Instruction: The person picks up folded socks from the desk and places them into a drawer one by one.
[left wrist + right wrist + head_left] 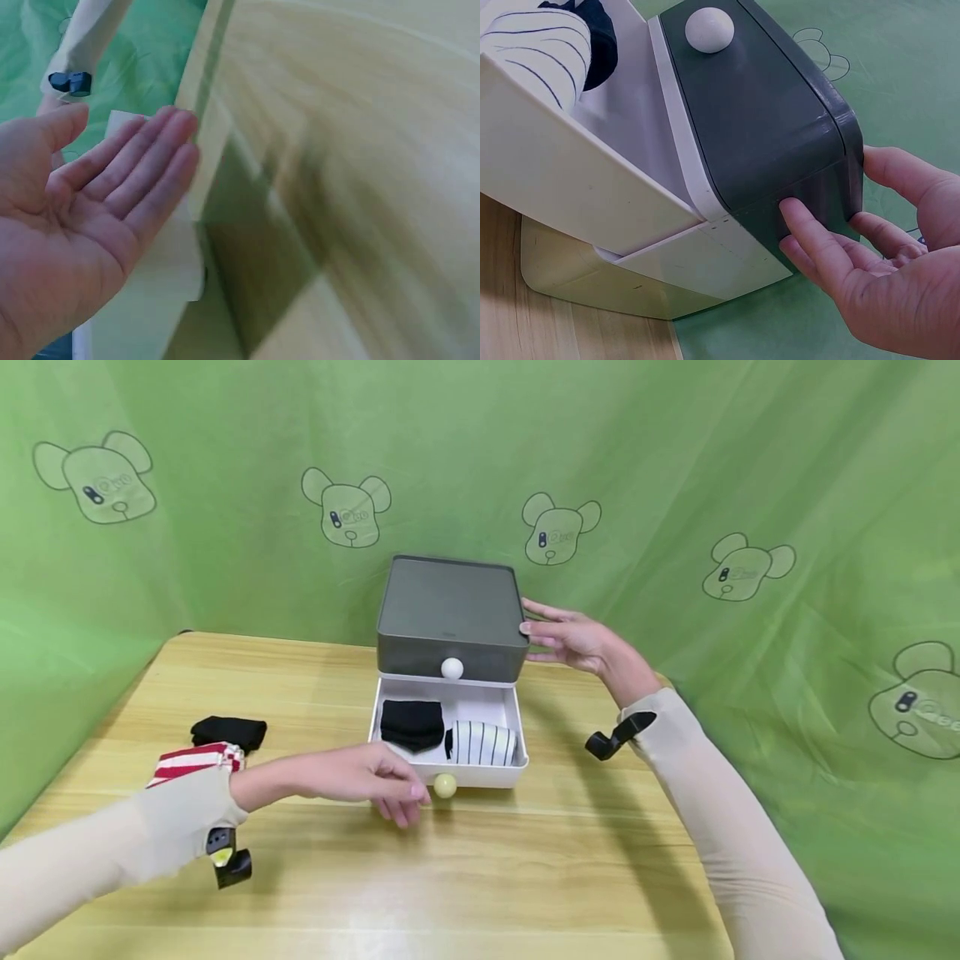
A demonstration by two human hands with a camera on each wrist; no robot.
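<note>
A small drawer unit with a dark grey top box (452,602) stands on the table, its white drawer (480,774) pulled out. In that drawer lie a folded black cloth item (412,724) and a rolled white one with dark stripes (484,743). My right hand (573,642) touches the grey box's right side; the right wrist view shows straight fingers (817,240) against the side and the thumb at the top edge. Beside the drawer's left front corner is my left hand (371,777), palm empty and fingers extended in the left wrist view, fingertips close to a yellow knob (446,787).
Left on the wooden table (360,893) lie a folded black cloth item (228,732) and a red-and-white striped one (191,762), partly behind the left sleeve. A white knob (452,668) juts from the grey box. Under the white drawer sits a cream-coloured tier (630,285). Green curtain hangs behind.
</note>
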